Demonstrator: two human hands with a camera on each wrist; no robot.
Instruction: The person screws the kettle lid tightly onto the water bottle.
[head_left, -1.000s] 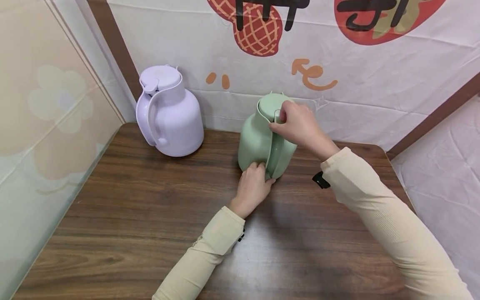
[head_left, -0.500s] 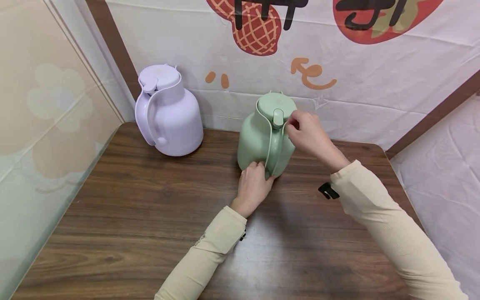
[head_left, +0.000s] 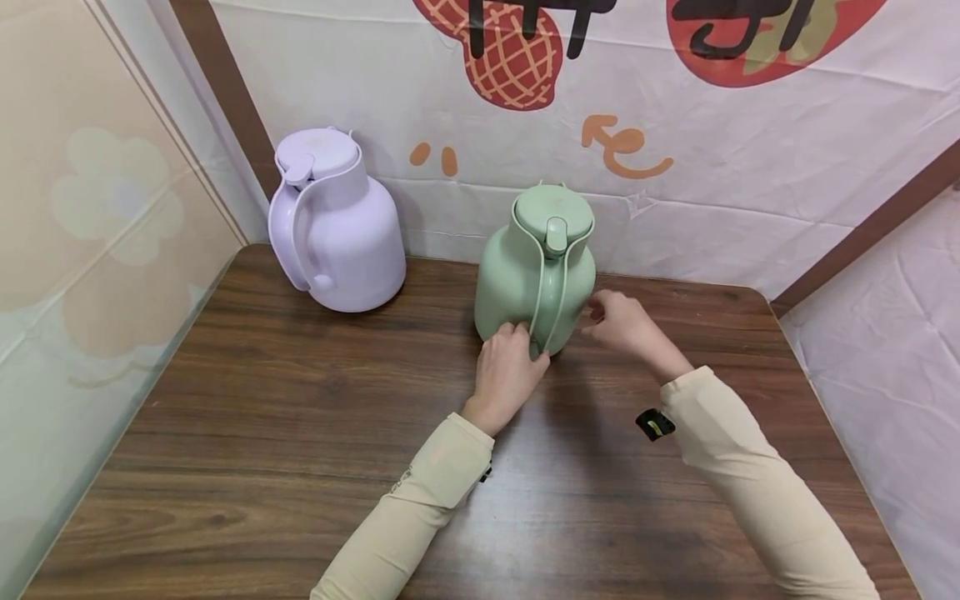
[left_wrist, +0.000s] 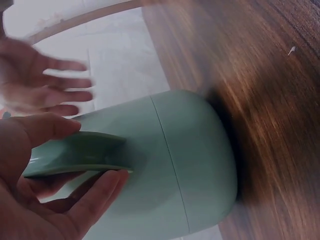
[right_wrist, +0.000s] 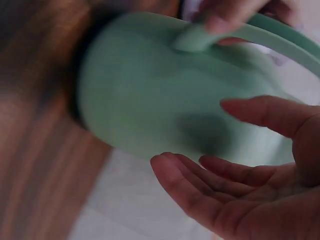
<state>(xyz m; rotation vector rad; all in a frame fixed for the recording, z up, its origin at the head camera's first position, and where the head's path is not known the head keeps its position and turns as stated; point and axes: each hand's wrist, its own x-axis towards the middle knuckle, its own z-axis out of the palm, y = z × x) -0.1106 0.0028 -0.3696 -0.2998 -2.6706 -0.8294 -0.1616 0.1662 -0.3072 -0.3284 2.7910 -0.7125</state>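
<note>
A green thermos jug stands upright near the back of the table, its handle facing me and its lid on. My left hand grips the lower end of that handle, with thumb and fingers on either side of it in the left wrist view. Just right of the jug is my right hand, holding nothing. In the right wrist view its fingers are spread loosely beside the jug's body, with a gap between thumb and fingers. Whether they touch the jug, I cannot tell.
A lilac thermos jug of the same shape stands at the back left of the wooden table. Behind the table hangs a printed cloth. Another cloth wall runs along the left side.
My right hand has left the lid's thumb lever and moved down to the right side of the green jug, its fingers loosening. The left hand and both jugs stay in place.
</note>
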